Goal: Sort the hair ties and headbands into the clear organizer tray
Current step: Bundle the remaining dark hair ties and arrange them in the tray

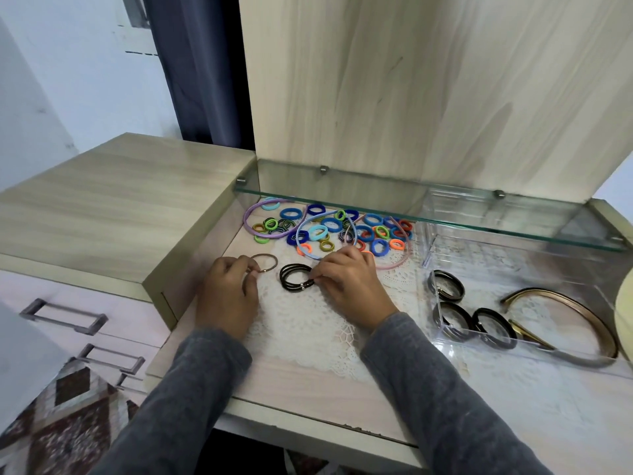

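The clear plastic organizer tray (548,269) holds only few dark pieces; the colourful pile of fabric ties (342,228) waits unsorted. The left hand (227,293) pinches a thin brown elastic tie (269,257), the right hand (346,279) thin black elastic ties (291,279).

text: none legible | labels: none | brands: none | numbers: none | signs: none
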### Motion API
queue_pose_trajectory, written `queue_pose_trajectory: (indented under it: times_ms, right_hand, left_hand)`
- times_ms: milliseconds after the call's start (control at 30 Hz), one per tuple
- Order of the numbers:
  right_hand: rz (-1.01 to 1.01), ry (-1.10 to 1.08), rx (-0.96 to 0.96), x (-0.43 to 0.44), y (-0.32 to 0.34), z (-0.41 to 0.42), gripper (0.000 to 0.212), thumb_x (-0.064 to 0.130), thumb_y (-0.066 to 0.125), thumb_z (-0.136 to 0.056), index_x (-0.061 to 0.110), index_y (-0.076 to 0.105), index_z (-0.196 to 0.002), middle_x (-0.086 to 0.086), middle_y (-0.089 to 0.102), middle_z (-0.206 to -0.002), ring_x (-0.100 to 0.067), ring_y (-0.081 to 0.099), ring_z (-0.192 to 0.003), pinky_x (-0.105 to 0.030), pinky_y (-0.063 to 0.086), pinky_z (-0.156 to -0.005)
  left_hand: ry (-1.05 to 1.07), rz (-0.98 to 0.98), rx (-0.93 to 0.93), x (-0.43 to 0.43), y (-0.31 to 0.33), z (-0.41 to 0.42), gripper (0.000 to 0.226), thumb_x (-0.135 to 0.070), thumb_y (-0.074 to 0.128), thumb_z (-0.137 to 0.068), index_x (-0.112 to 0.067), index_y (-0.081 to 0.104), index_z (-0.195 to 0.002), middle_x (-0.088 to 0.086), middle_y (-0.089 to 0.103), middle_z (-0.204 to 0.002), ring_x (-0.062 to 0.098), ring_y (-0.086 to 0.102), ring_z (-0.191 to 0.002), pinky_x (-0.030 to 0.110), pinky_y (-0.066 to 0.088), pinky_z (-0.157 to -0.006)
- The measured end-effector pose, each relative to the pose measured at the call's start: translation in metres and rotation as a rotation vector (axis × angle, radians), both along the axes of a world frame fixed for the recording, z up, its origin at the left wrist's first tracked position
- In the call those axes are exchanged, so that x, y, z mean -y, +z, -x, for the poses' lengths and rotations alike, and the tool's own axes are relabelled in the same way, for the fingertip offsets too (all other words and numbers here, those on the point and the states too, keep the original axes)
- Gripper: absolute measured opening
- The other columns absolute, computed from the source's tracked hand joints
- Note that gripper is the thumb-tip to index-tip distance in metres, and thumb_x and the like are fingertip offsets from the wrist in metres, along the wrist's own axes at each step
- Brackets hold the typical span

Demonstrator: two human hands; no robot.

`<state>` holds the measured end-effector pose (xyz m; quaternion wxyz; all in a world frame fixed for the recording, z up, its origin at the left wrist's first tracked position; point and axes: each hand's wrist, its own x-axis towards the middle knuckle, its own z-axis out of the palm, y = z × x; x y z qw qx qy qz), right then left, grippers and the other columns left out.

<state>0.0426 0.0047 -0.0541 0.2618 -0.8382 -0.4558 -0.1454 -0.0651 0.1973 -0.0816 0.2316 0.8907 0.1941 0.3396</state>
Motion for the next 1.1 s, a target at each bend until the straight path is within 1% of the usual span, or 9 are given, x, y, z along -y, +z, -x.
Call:
queue_pose_trajectory:
  times_ms: [167,267,367,467,567,667,800,900,1100]
  right_hand:
    - [-0.021,-0.020,0.017,-0.001,-0.002,-0.001,0.011,0.023,0.065,-0.087,0.028,0.071,-0.096,0.015,0.066,-0.098,-0.011,0.045,-0.099,-0.034,0.025,-0.083]
    - [-0.020,-0.023,0.031,-0.002,-0.003,-0.002,0.011,0.022,0.066,-0.087,0.028,0.071,-0.096,0.014,0.066,-0.098,-0.011,0.046,-0.099,-0.034,0.027,-0.083]
    - [-0.015,-0.026,0.038,-0.001,-0.004,-0.002,0.012,0.022,0.066,-0.087,0.027,0.071,-0.096,0.013,0.067,-0.098,-0.012,0.047,-0.098,-0.035,0.028,-0.083]
    - [-0.035,-0.046,0.025,0.000,-0.004,-0.001,0.013,0.020,0.064,-0.088,0.026,0.071,-0.098,0.012,0.068,-0.099,-0.014,0.049,-0.098,-0.036,0.031,-0.083]
    - [-0.072,-0.072,0.006,0.000,-0.004,0.000,0.012,0.020,0.060,-0.090,0.024,0.068,-0.099,0.012,0.067,-0.099,-0.015,0.050,-0.096,-0.038,0.034,-0.084]
    - [-0.079,-0.088,0.006,0.000,-0.006,0.000,0.011,0.020,0.059,-0.091,0.023,0.067,-0.098,0.012,0.066,-0.098,-0.016,0.050,-0.095,-0.039,0.036,-0.084]
    - [-0.078,-0.080,0.007,0.000,-0.007,0.000,0.011,0.020,0.060,-0.091,0.023,0.067,-0.098,0.011,0.068,-0.096,-0.016,0.051,-0.095,-0.039,0.036,-0.083]
    - [-0.075,-0.080,0.003,0.001,-0.006,0.000,0.012,0.019,0.059,-0.090,0.023,0.067,-0.099,0.010,0.069,-0.096,-0.015,0.051,-0.095,-0.039,0.036,-0.083]
    - [-0.087,-0.053,-0.070,0.001,-0.005,0.000,0.017,0.018,0.057,-0.091,0.026,0.066,-0.104,0.012,0.067,-0.093,-0.010,0.048,-0.095,-0.036,0.032,-0.085]
  left_hand:
    - [-0.023,-0.026,0.011,0.002,0.002,0.001,0.013,-0.010,0.056,-0.089,-0.013,0.068,-0.093,0.007,0.059,-0.096,0.026,0.058,-0.085,0.039,0.051,-0.076]
    - [-0.017,-0.173,-0.022,0.006,0.004,0.004,0.019,-0.021,0.049,-0.089,-0.018,0.067,-0.094,0.003,0.061,-0.095,0.026,0.059,-0.083,0.040,0.050,-0.071]
    - [0.088,-0.309,-0.077,0.013,0.011,0.007,0.020,-0.027,0.047,-0.090,-0.026,0.067,-0.094,-0.002,0.064,-0.098,0.024,0.060,-0.089,0.036,0.044,-0.073]
    - [0.168,-0.363,-0.084,0.018,0.016,0.007,0.022,-0.028,0.046,-0.089,-0.027,0.067,-0.094,-0.003,0.066,-0.100,0.024,0.060,-0.092,0.036,0.039,-0.075]
    - [0.253,-0.319,-0.089,0.022,0.019,0.007,0.019,-0.028,0.047,-0.091,-0.024,0.065,-0.095,0.000,0.065,-0.102,0.028,0.059,-0.092,0.039,0.039,-0.077]
    - [0.290,-0.258,-0.083,0.028,0.018,0.005,0.012,-0.024,0.054,-0.093,-0.019,0.064,-0.095,0.005,0.064,-0.102,0.032,0.060,-0.090,0.041,0.041,-0.075]
    - [0.172,-0.283,-0.085,0.038,0.019,0.000,0.024,-0.034,0.041,-0.092,-0.026,0.064,-0.093,-0.004,0.065,-0.099,0.024,0.061,-0.087,0.036,0.044,-0.074]
    - [0.117,-0.296,-0.103,0.043,0.019,-0.001,0.019,-0.033,0.044,-0.089,-0.028,0.062,-0.091,-0.009,0.064,-0.097,0.020,0.061,-0.086,0.036,0.043,-0.074]
    - [0.071,-0.284,-0.103,0.044,0.017,0.000,0.015,-0.031,0.047,-0.088,-0.029,0.062,-0.090,-0.010,0.064,-0.097,0.018,0.060,-0.086,0.034,0.041,-0.074]
